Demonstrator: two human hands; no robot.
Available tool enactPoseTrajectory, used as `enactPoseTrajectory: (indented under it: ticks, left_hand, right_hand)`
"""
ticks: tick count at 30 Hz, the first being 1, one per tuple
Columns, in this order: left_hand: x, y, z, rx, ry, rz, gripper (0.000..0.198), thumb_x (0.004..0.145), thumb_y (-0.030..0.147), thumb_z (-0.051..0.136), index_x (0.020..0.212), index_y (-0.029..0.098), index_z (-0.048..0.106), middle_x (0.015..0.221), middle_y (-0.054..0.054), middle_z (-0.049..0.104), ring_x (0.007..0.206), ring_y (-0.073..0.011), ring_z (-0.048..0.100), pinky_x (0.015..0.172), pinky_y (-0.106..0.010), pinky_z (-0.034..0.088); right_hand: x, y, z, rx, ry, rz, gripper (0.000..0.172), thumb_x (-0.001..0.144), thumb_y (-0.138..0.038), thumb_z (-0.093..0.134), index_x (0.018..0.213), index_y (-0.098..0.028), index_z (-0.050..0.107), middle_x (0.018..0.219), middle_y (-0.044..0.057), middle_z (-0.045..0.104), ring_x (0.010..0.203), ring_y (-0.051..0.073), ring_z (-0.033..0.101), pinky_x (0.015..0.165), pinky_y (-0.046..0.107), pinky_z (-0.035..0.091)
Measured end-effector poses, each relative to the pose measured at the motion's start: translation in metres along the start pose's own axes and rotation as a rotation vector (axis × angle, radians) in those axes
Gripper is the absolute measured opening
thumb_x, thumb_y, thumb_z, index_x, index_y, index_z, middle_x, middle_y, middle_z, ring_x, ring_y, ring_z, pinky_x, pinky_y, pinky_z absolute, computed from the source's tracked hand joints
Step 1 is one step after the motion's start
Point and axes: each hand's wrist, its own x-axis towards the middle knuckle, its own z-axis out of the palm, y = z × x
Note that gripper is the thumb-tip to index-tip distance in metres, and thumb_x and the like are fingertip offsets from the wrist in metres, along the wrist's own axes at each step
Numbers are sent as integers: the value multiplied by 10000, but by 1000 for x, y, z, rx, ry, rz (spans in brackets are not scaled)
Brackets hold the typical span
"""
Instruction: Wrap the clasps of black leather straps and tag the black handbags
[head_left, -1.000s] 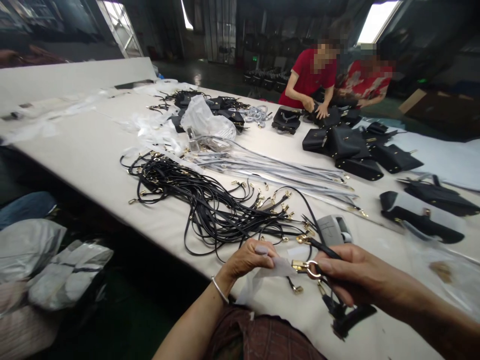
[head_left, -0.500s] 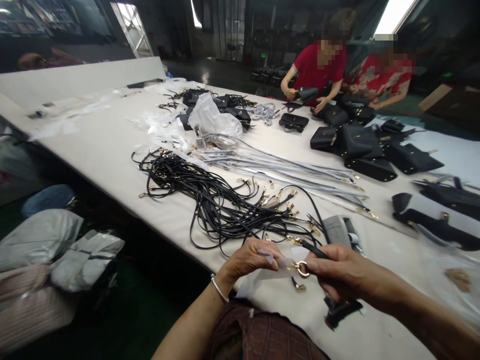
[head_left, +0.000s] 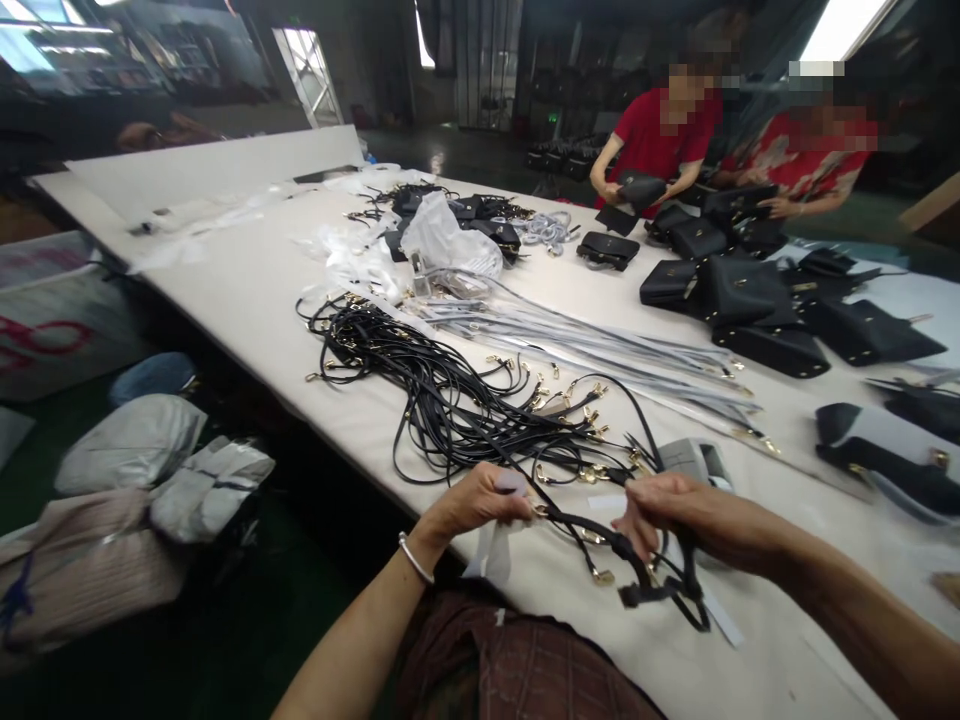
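Observation:
My left hand (head_left: 474,500) is closed at the table's near edge, pinching a thin white paper strip (head_left: 491,545) that hangs down from it. My right hand (head_left: 679,512) is closed on a black strap (head_left: 645,580) with gold clasps, which loops down below the fingers. Both hands sit just in front of a tangled pile of black straps (head_left: 442,400) with gold clips. A grey tape dispenser (head_left: 694,458) stands just behind my right hand.
Wrapped grey straps (head_left: 570,340) lie across the white table (head_left: 247,290). Black handbags (head_left: 750,300) cluster at the right, where two people in red tops handle bags. A plastic bag (head_left: 450,240) lies mid-table. Sacks (head_left: 135,460) lie on the floor at left.
The gold clasp and paper held between my hands a second ago have parted: my right hand drew right with the strap, my left hand keeps the paper strip. My view shifted left.

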Motion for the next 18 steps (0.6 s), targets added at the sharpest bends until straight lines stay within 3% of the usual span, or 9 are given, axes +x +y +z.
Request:
enactPoseTrajectory:
  ticks: [2, 3, 6, 8, 10, 12, 15, 18]
  left_hand:
    - [-9, 2, -7, -19, 27, 8, 319, 687, 407, 809, 731, 98, 744, 655, -37, 628, 569, -100, 491, 526, -212, 337]
    - [-13, 5, -9, -27, 41, 13, 305, 694, 397, 804, 726, 98, 747, 651, -39, 631, 564, -100, 490, 519, -211, 332]
    - [-24, 18, -6, -14, 63, 12, 281, 691, 373, 807, 710, 98, 751, 643, -43, 629, 555, -101, 493, 504, -212, 326]
    - [-30, 29, -4, 15, 84, 8, 283, 668, 367, 826, 708, 98, 749, 650, -40, 624, 566, -103, 499, 510, -210, 337]
    - [-35, 39, -4, 38, 114, 24, 298, 650, 372, 843, 708, 97, 742, 660, -35, 618, 581, -102, 501, 521, -206, 345]
    - [-41, 47, -6, 46, 144, 59, 317, 663, 391, 840, 721, 97, 735, 664, -29, 610, 576, -96, 492, 516, -204, 341]
    - [-49, 56, -13, 64, 221, 124, 331, 710, 414, 813, 747, 96, 726, 662, -24, 598, 562, -90, 476, 505, -205, 332]
    - [-59, 65, -26, 101, 350, 203, 350, 718, 434, 803, 746, 98, 709, 636, -15, 568, 541, -88, 457, 497, -211, 326]
  right_hand:
    - [1, 11, -1, 167, -67, -58, 492, 962, -537, 475, 717, -147, 651, 699, 83, 681, 802, 237, 670, 919, 432, 466]
    - [5, 20, -1, 239, -26, -68, 470, 955, -536, 488, 742, -152, 654, 712, 74, 674, 783, 229, 665, 869, 420, 489]
    - [27, 51, 7, 294, 266, -62, 418, 879, -574, 602, 842, -168, 691, 879, 77, 688, 796, 201, 633, 723, 341, 508]
    - [47, 70, 18, 221, 341, -41, 456, 833, -600, 647, 950, -165, 719, 1047, 111, 698, 945, 237, 633, 822, 366, 509]
    - [65, 82, 34, 125, 263, -33, 517, 834, -623, 629, 1046, -161, 725, 1152, 127, 693, 1098, 279, 605, 986, 421, 447]
    - [82, 89, 54, 63, 151, -49, 547, 835, -644, 611, 1089, -172, 719, 1146, 112, 703, 1132, 293, 595, 1044, 449, 398]
    - [102, 92, 84, 67, 55, -67, 592, 815, -686, 600, 1084, -169, 702, 1051, 104, 725, 1036, 275, 638, 964, 422, 452]
    - [111, 95, 101, 113, -73, -59, 629, 847, -709, 528, 1093, -146, 664, 896, 109, 743, 778, 213, 686, 723, 328, 504]
